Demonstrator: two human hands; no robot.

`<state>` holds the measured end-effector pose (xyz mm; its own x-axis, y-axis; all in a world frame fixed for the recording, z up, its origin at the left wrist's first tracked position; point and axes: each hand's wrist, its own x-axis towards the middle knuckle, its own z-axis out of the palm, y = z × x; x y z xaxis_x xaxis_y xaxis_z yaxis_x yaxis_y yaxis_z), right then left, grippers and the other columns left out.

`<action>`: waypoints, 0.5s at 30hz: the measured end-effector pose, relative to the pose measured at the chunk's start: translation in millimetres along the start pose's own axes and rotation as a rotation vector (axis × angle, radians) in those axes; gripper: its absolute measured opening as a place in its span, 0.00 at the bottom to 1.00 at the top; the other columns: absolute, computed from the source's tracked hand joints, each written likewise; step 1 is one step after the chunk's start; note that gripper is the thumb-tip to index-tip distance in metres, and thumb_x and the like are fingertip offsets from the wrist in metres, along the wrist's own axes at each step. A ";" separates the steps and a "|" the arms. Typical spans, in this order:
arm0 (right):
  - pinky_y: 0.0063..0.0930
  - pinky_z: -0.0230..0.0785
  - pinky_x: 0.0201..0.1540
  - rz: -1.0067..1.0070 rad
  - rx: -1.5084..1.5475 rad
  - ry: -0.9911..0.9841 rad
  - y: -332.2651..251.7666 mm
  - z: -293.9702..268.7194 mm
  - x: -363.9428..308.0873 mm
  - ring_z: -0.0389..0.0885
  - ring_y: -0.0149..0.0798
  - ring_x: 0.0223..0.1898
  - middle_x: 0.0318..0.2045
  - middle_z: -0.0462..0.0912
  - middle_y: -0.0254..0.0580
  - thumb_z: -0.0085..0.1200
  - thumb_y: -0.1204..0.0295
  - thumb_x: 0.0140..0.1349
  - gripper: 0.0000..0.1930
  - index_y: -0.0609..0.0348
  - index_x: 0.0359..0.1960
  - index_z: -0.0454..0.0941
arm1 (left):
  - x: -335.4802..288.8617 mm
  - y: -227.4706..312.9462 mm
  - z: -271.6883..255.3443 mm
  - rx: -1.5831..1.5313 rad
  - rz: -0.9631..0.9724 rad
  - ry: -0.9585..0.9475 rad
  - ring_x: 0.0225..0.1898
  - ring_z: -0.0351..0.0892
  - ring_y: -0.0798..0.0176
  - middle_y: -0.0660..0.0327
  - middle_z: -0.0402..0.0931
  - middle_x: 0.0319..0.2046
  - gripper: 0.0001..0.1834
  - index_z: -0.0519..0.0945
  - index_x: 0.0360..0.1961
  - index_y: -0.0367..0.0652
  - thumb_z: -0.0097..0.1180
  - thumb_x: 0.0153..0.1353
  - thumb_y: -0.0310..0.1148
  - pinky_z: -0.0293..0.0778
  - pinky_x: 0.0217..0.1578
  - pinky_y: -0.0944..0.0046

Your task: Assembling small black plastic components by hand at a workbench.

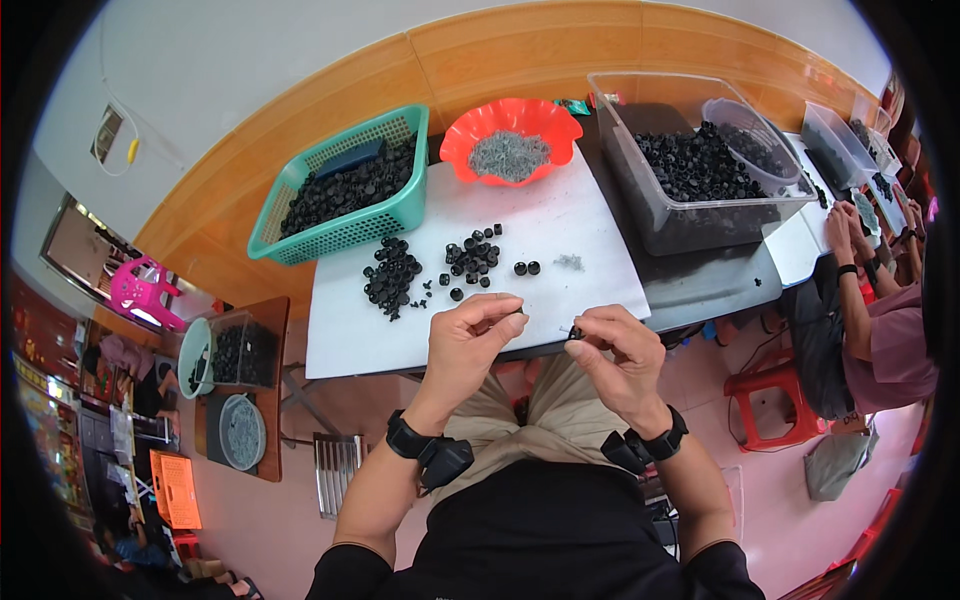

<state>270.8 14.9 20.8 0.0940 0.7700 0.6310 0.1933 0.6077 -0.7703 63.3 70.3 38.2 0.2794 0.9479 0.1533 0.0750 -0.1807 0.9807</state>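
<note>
Over the near edge of the white sheet, my left hand (pixel 470 335) pinches a tiny dark piece (pixel 519 311), mostly hidden by the fingertips. My right hand (pixel 622 362) grips a small black plastic part (pixel 575 333) between thumb and fingers, with a thin pale bit sticking out beside it. Ahead on the sheet are two round black caps (pixel 526 268) side by side and a little heap of thin clear pieces (pixel 570 262). Farther left lie a pile of black caps (pixel 474 255) and a pile of black parts with stems (pixel 391 277).
Behind the sheet (pixel 340 345) stand a green basket (pixel 345 222) of black parts, a red scalloped bowl (pixel 463 125) of clear pieces and a clear bin (pixel 690 228) of black parts. A side table (pixel 280 345) holds more containers. Another person's hands (pixel 842 225) work at far right, near a red stool (pixel 775 405).
</note>
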 end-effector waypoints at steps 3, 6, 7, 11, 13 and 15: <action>0.22 0.77 0.33 -0.007 0.004 -0.012 0.2 0.5 0.5 0.83 0.31 0.31 0.38 0.84 0.47 0.68 0.80 0.57 0.13 0.66 0.44 0.84 | -8.6 4.2 -0.6 -0.172 -0.044 -0.003 0.44 0.86 0.62 0.56 0.83 0.46 0.14 0.83 0.50 0.29 0.62 0.63 0.18 0.82 0.48 0.67; 0.21 0.77 0.33 0.007 0.017 -0.007 0.9 2.0 -1.5 0.83 0.30 0.32 0.39 0.84 0.47 0.68 0.80 0.57 0.13 0.66 0.44 0.84 | -15.6 10.4 -1.4 -0.220 -0.181 -0.028 0.45 0.86 0.62 0.55 0.83 0.45 0.17 0.81 0.53 0.30 0.63 0.62 0.18 0.82 0.48 0.66; 0.21 0.77 0.33 0.008 0.016 -0.008 0.9 2.8 -2.0 0.83 0.30 0.32 0.39 0.84 0.47 0.68 0.80 0.57 0.13 0.66 0.44 0.84 | -16.8 10.4 -1.2 -0.270 -0.200 -0.035 0.45 0.86 0.62 0.55 0.83 0.45 0.17 0.81 0.53 0.30 0.63 0.62 0.19 0.82 0.47 0.66; 0.21 0.77 0.32 0.009 0.051 -0.025 1.2 6.8 -4.2 0.83 0.30 0.32 0.39 0.84 0.46 0.68 0.80 0.57 0.13 0.65 0.45 0.84 | -20.9 3.0 -0.5 -0.415 -0.199 -0.058 0.44 0.86 0.62 0.53 0.84 0.45 0.17 0.80 0.54 0.31 0.63 0.63 0.20 0.84 0.47 0.65; 0.21 0.77 0.32 0.000 0.061 -0.034 0.2 8.4 -4.5 0.83 0.30 0.32 0.39 0.85 0.46 0.68 0.81 0.57 0.13 0.65 0.45 0.84 | -22.0 -0.1 -0.9 -0.480 -0.205 -0.085 0.44 0.86 0.61 0.53 0.84 0.45 0.17 0.80 0.54 0.32 0.62 0.64 0.20 0.84 0.47 0.65; 0.21 0.77 0.33 -0.007 0.048 -0.054 -2.7 9.8 -3.7 0.83 0.30 0.32 0.39 0.85 0.46 0.68 0.81 0.57 0.13 0.65 0.45 0.84 | -23.4 -2.9 -1.4 -0.543 -0.211 -0.111 0.44 0.86 0.61 0.52 0.84 0.45 0.17 0.80 0.54 0.32 0.62 0.64 0.21 0.85 0.47 0.64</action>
<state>260.4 12.2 19.6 0.0397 0.7741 0.6318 0.1468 0.6209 -0.7700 55.2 49.1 31.9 0.4121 0.9104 -0.0367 -0.3529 0.1966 0.9148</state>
